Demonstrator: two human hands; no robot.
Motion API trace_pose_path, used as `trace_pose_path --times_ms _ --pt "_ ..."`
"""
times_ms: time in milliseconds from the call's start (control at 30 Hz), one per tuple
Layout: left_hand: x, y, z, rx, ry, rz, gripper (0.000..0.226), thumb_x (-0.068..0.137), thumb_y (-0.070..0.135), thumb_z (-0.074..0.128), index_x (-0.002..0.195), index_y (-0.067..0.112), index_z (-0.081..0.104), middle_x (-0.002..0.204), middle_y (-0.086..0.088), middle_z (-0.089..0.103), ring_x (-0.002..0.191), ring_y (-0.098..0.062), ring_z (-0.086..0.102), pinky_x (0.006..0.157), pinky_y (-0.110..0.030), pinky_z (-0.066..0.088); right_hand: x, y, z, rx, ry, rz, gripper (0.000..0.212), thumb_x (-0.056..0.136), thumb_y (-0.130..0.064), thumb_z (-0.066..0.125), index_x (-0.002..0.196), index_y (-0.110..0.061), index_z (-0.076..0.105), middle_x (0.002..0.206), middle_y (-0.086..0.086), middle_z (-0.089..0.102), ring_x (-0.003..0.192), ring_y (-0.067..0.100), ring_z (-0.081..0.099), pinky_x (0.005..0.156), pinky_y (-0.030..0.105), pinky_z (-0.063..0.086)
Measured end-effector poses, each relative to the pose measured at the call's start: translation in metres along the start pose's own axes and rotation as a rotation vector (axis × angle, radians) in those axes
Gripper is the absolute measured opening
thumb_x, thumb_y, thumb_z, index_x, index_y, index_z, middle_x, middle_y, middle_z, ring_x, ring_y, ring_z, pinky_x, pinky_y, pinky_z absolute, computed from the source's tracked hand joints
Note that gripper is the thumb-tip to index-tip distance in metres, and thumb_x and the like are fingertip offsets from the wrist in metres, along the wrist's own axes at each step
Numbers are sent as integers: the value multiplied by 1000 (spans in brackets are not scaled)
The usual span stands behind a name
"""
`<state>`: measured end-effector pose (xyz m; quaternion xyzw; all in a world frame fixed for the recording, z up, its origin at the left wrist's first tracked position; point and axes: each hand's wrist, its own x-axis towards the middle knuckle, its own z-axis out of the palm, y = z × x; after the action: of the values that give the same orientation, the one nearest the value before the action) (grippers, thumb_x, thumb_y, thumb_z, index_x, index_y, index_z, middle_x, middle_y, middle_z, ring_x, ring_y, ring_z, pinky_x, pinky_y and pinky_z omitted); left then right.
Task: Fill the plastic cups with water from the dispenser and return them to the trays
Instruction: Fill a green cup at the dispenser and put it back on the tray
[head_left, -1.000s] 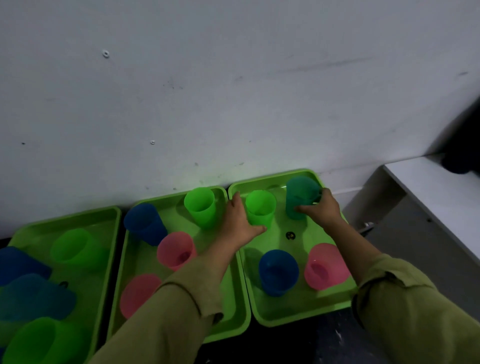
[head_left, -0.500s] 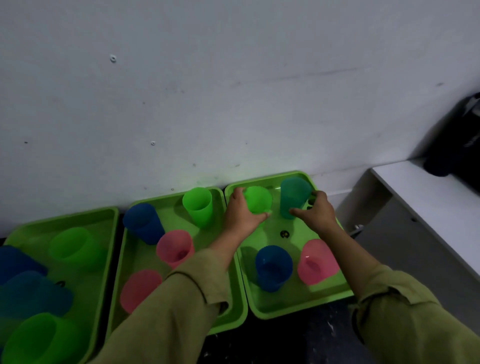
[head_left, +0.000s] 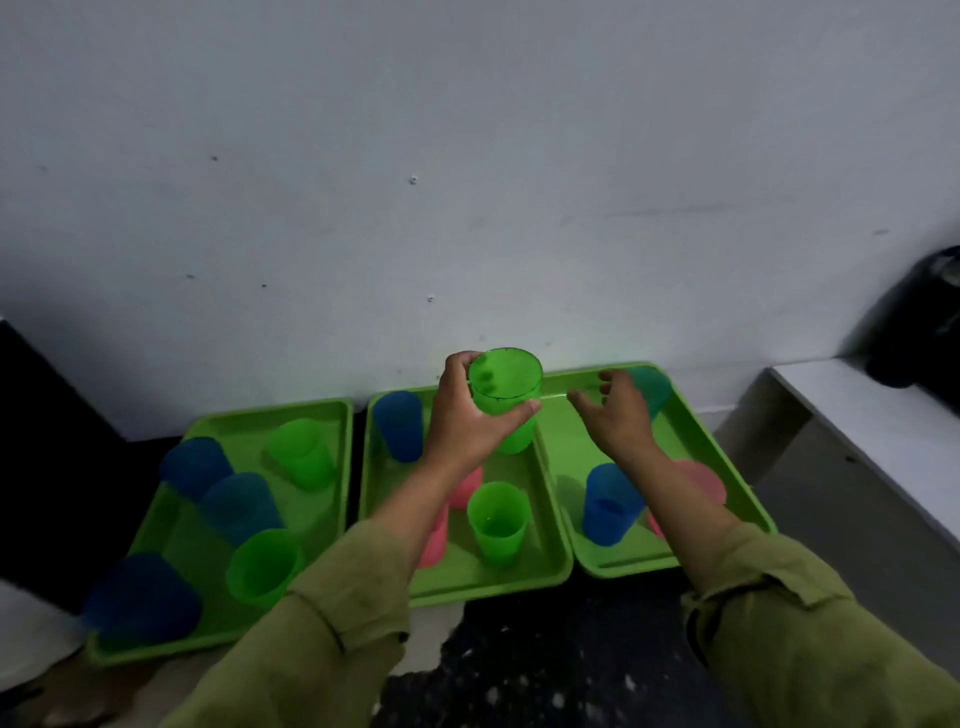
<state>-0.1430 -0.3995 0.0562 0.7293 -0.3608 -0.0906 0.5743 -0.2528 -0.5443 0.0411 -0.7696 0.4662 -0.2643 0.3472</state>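
Head view, catalogue of cups and hands.

1. Green cup (head_left: 506, 384): upright, held in the air above the seam between the middle tray (head_left: 493, 587) and the right tray (head_left: 688, 439). The left hand (head_left: 465, 421) is wrapped round it, thumb on the near side, fingers showing through the plastic on the far side.

2. Teal cup (head_left: 652, 387): upright, long axis vertical, standing in the far corner of the right tray near the wall (head_left: 467, 182). It lies just beyond and to the right of the right hand (head_left: 615, 413), which holds nothing, its fingers spread and loosely bent. Whether the fingertips already touch the cup cannot be told. This hand is the nearer one and the other is occupied, so a short reach forward and right with a side grasp looks likely.

3. In the way: nothing between fingers and teal cup. A blue cup (head_left: 608, 504) and a pink cup (head_left: 701, 483) stand at the near end of the same tray, on either side of the right forearm. A low pull-back could knock them.

4. Elsewhere: the middle tray also holds a far blue cup (head_left: 399, 426) and a near green cup (head_left: 497, 522). The left tray (head_left: 234, 421) holds five more cups (head_left: 241, 506). A white ledge (head_left: 883, 415) runs along the right.
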Motion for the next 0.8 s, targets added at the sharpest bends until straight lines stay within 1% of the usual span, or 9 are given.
trace_pose_path --times_ms 200,300,367,433,500,533,667,767,800 --pt "-44 -12 -110 -77 97 44 66 61 34 85 111 20 44 108 -5 61 97 -18 61 85 -36 52 -81 -75 55 6 -90 -185 47 85 -27 65 121 0 51 121 19 59 111 30 55 92 36 44" --pt "-68 -27 -166 -76 111 63 64 59 42 84 108 23 46 104 -2 63 94 -14 63 82 -29 51 -125 -107 92 14 -112 -221 43 86 -26 65 119 -1 54 119 17 61 111 29 57 92 34 44" --pt "-88 -40 -205 -85 104 58 64 55 51 80 105 29 46 102 4 64 94 -10 63 82 -24 50 -155 -126 118 20 -112 -238 38 86 -25 64 115 -1 57 115 16 63 107 28 59 89 31 43" --pt "-108 -58 -248 -69 75 34 65 55 53 79 106 29 47 104 4 64 96 -10 62 86 -26 50 -186 -147 149 52 -121 -239 31 87 -21 63 109 0 60 109 17 66 101 30 62 86 31 45" --pt "-126 -74 -285 -52 49 15 64 59 45 83 109 24 49 108 1 64 100 -13 62 91 -32 50 -212 -167 176 83 -124 -227 29 87 -20 63 108 0 61 105 17 67 97 30 63 83 30 45" --pt "-138 -84 -309 -39 39 14 61 62 41 83 110 23 49 108 0 64 100 -13 61 91 -31 49 -229 -179 195 104 -126 -216 29 87 -20 64 108 0 61 103 16 67 96 29 63 80 28 44" --pt "-179 -113 -376 -30 3 -22 55 63 39 83 105 29 49 99 9 64 88 1 62 78 -17 50 -279 -215 245 183 -171 -187 27 87 -20 63 106 -1 62 104 16 67 96 26 61 78 24 41" --pt "-205 -133 -417 -24 -24 -92 57 62 43 82 106 26 50 100 7 64 89 -3 63 77 -25 53 -314 -239 278 198 -230 -169 25 88 -20 62 104 -2 62 103 15 67 95 25 61 77 23 40" --pt "-211 -140 -427 -19 -18 -108 57 62 43 83 105 25 50 99 6 64 88 -4 63 76 -24 53 -322 -246 287 197 -246 -170 24 88 -20 62 104 -3 62 103 14 67 94 24 61 77 21 40"
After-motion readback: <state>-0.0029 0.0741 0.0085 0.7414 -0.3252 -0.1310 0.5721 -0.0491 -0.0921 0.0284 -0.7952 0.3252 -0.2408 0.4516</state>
